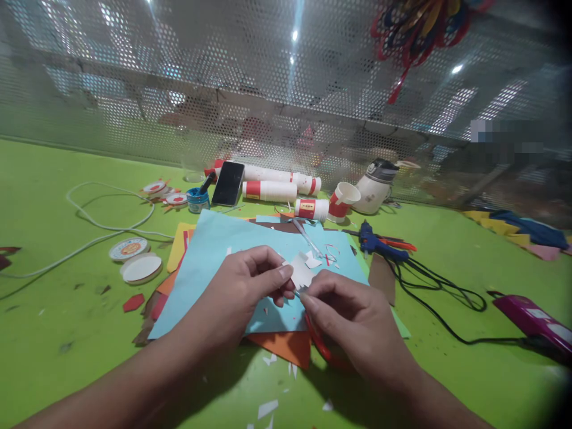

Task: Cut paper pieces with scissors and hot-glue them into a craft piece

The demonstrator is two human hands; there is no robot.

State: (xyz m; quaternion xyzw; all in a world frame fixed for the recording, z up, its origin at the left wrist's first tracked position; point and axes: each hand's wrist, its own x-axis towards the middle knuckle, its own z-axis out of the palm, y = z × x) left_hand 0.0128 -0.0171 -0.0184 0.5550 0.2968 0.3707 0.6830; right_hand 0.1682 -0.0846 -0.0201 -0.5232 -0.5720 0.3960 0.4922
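Over a light blue paper sheet (210,244), both hands meet near the middle. Thumb and fingers pressed together, my left hand (250,280) is closed at a small bluish strip (298,293). The other end of this strip lies between the thumb and forefinger of my right hand (348,310). Red scissor handles (319,342) show beneath my right hand, partly hidden by it. White paper pieces (302,271) lie on the blue sheet just behind the fingertips. Orange, yellow and brown paper sticks out from under the sheet.
Behind the paper are a phone (228,183), stacked paper cups (270,191), a blue paint jar (198,200) and a white kettle (375,187). At right are a blue glue gun (379,243) with its black cable and a magenta device (531,319). A white cable (96,223) curves at left.
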